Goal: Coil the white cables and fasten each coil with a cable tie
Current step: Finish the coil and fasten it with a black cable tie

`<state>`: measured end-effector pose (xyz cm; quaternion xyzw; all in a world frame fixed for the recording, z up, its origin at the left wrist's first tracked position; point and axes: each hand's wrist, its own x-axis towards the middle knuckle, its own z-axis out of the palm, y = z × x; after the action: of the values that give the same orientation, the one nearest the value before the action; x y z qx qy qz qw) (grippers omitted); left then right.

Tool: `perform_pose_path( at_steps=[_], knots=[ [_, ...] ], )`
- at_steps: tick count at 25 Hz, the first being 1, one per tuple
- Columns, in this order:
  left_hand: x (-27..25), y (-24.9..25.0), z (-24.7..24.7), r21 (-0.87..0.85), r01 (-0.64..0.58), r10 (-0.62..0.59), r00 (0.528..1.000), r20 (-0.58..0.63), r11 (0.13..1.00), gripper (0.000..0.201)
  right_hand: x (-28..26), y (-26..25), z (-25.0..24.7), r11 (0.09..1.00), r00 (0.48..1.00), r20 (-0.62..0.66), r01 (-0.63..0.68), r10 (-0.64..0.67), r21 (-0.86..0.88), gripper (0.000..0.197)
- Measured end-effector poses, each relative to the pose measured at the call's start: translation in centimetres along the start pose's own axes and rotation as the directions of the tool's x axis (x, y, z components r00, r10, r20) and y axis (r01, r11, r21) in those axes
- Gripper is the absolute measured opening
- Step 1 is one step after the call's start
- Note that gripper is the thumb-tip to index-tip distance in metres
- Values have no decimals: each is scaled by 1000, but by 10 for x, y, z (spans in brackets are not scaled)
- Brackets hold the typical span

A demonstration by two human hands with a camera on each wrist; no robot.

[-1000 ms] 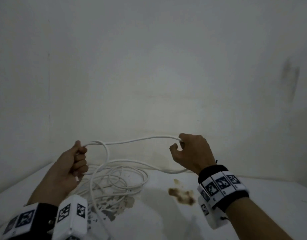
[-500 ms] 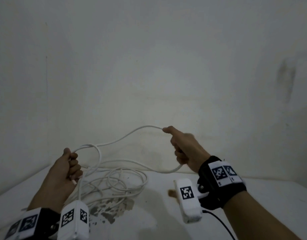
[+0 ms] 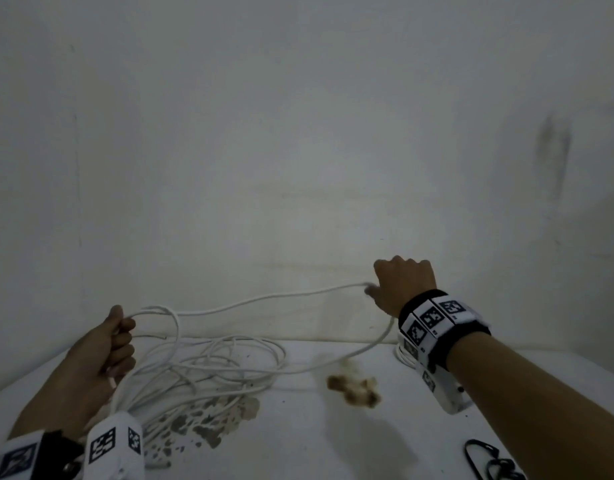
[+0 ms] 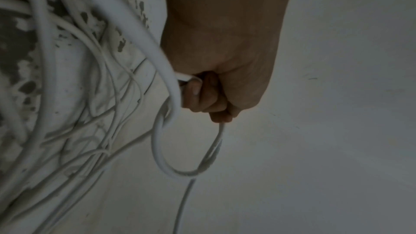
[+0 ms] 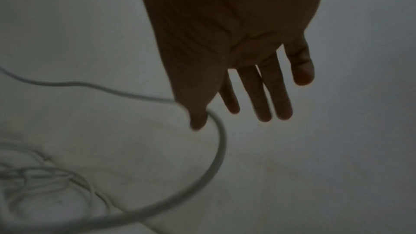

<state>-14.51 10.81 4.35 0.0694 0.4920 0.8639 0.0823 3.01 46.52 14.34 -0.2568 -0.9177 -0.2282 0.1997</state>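
A long white cable (image 3: pixel 264 300) spans the air between my two hands, above a loose tangle of white cable (image 3: pixel 229 362) on the white table (image 3: pixel 316 445). My left hand (image 3: pixel 104 348) is a fist gripping a few small loops of the cable (image 4: pixel 157 149) at the left; the left hand (image 4: pixel 209 99) shows its fingers curled round the strands. My right hand (image 3: pixel 402 282) is raised at the right. In the right wrist view the right hand (image 5: pixel 247 77) has straight fingers, and the cable (image 5: pixel 220 149) hangs hooked over one digit and curves down to the tangle.
Black looped ties (image 3: pixel 485 462) lie at the table's near right corner. A brown stain (image 3: pixel 354 389) marks the middle, and a patch of peeled paint (image 3: pixel 208 420) lies under the tangle. A white wall (image 3: pixel 298 168) stands close behind.
My right hand has swung out to the right and turned knuckles up, drawing the cable span longer. Its fingers have straightened. My left hand keeps its grip on the loops.
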Motion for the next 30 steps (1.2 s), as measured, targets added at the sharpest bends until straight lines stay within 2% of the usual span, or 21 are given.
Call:
perform_pose_path(
  at_steps=[2,4,6,8,9,10,12,13,14,15,16,17,18,19,21,23,24,26,27,28,30],
  knots=[
    [-4,-1,10,-78,40,-37,998,41,996,42,-5,-10,7,961,996,-57,-48,66,272,27],
    [-9,-1,26,-137,73,-65,996,62,988,43,-12,-33,8,858,997,-19,-55,74,510,48],
    [-15,-1,47,-164,81,-65,993,96,983,43,-28,-69,2,770,997,-60,68,-39,634,68],
    [-21,0,64,-203,97,-70,988,139,974,43,-48,-107,-9,683,956,-251,286,-154,672,54],
    [-24,1,69,-231,111,-75,985,158,967,43,-58,-124,-13,604,937,-250,349,-244,716,45],
    [-27,1,74,-258,124,-79,981,177,958,43,-64,-139,-14,508,919,-165,340,-359,791,44],
    [-31,2,81,-276,143,-87,975,204,950,43,-74,-164,-6,369,818,57,195,-572,909,53],
    [-32,2,84,-275,149,-91,973,213,950,43,-78,-174,2,345,795,57,197,-604,918,52],
    [-33,2,86,-274,155,-94,970,223,949,43,-80,-182,10,323,820,-1,226,-572,919,46],
    [-33,3,87,-272,161,-98,968,230,949,43,-83,-188,15,301,883,-68,230,-464,926,38],
    [-33,3,87,-266,164,-101,967,236,950,43,-84,-190,17,274,946,-108,195,-305,942,31],
    [-32,3,87,-256,161,-99,966,239,953,43,-82,-191,20,233,981,-101,138,-164,963,30],
    [-32,3,87,-243,158,-98,965,243,957,43,-79,-191,22,186,991,-71,91,-113,978,31],
    [-31,3,87,-231,156,-97,964,246,960,42,-75,-191,22,171,986,-52,79,-156,982,32],
    [-32,3,86,-193,148,-97,964,248,970,42,-70,-192,25,256,953,-96,173,-288,951,32],
    [-32,6,84,-121,105,-76,971,227,987,40,-68,-192,33,448,936,-126,271,-328,852,36],
    [-33,10,81,-85,69,-50,977,207,994,39,-67,-191,40,535,926,-87,286,-366,795,36],
    [-35,21,74,-60,9,2,983,182,998,39,-62,-183,51,702,899,142,215,-414,679,33],
    [-36,28,70,-66,-12,23,985,171,998,38,-59,-178,56,764,865,282,163,-415,624,30],
    [-37,33,66,-71,-34,45,987,155,997,39,-57,-172,60,791,824,379,129,-422,598,27],
    [-34,38,60,-51,-86,92,988,123,995,38,-56,-165,62,771,759,425,155,-493,618,29]
  ],
)
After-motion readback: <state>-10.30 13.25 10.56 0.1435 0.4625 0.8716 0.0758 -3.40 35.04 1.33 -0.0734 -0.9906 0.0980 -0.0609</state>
